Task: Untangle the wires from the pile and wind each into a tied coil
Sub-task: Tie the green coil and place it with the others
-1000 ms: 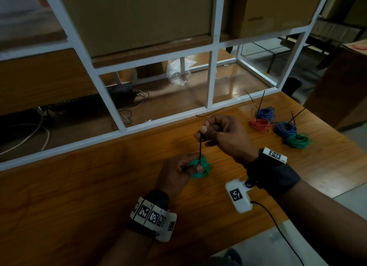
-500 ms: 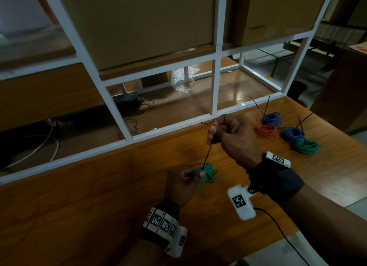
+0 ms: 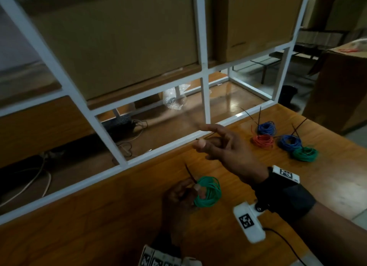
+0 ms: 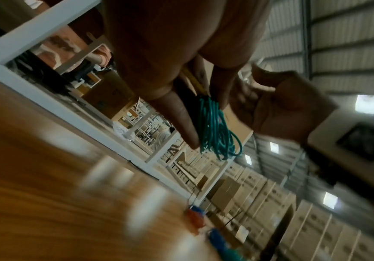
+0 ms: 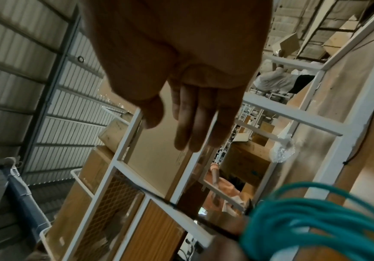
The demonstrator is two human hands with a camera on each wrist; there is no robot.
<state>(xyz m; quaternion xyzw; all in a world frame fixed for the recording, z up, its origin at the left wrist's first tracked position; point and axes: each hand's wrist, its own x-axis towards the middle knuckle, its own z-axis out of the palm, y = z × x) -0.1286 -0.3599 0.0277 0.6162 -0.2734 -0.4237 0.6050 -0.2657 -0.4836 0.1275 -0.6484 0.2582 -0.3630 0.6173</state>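
Observation:
My left hand (image 3: 195, 189) pinches a green wire coil (image 3: 208, 191) just above the wooden table, thumb and finger on its left edge. A black tie (image 3: 189, 172) sticks up and to the left from the pinch. The left wrist view shows the same green wire coil (image 4: 217, 130) hanging between my fingertips. My right hand (image 3: 213, 140) hovers higher, above the coil, with fingers spread and nothing in it; the right wrist view shows its straight fingers (image 5: 195, 127) empty, the green wire coil (image 5: 311, 222) below.
Several tied coils lie at the table's far right: a blue coil (image 3: 267, 127), a red coil (image 3: 263, 141), a second blue coil (image 3: 290, 142) and a green coil (image 3: 304, 153). A white metal frame (image 3: 205, 98) with cardboard boxes runs along the far edge of the wooden table (image 3: 99, 226).
My right hand let go of the black tie and its fingers opened out, rising up and away. The tie's free end now stands loose beside the coil in my left hand.

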